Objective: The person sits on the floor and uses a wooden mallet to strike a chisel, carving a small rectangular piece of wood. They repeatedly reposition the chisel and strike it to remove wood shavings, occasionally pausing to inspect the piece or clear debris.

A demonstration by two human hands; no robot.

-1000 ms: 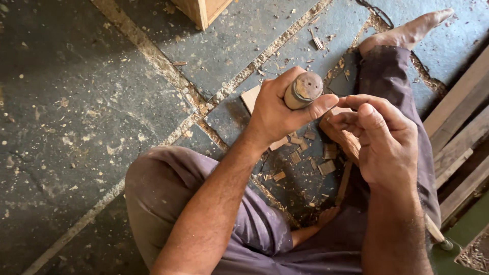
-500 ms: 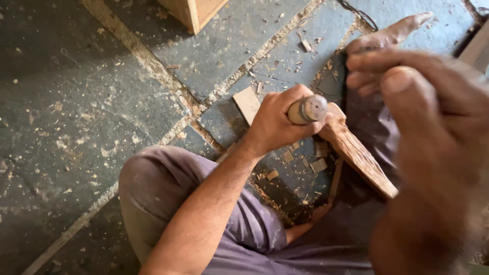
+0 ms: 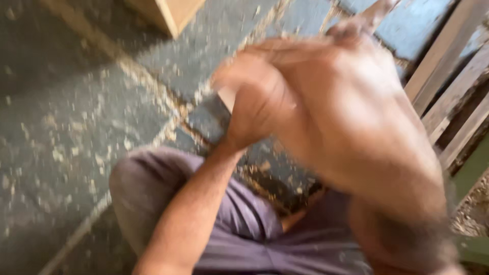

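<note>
A thin brown wooden stick (image 3: 300, 45) is showing as a pale streak across the top of the two hands — too blurred to tell who is gripping it or where it ends. Just under it the left hand (image 3: 254, 102) is curling into a loose fist, knuckles facing the camera, its forearm running down and left toward the bent knee; whether its fingers are pinching anything cannot be told, since the near side of the fist is hiding them. The right hand (image 3: 351, 117) is lying very close to the lens, back upward, covering most of the right half of the view (its fingers are smeared by motion, so spread or pressed together cannot be told). The two hands are overlapping above the purple cloth trousers (image 3: 239, 219). Beneath them the grey stone slab floor (image 3: 66, 117) is lying strewn with pale wood chips. A light wooden block (image 3: 170, 12) is standing at the top, and weathered wooden planks (image 3: 448, 91) are leaning along the right edge.
</note>
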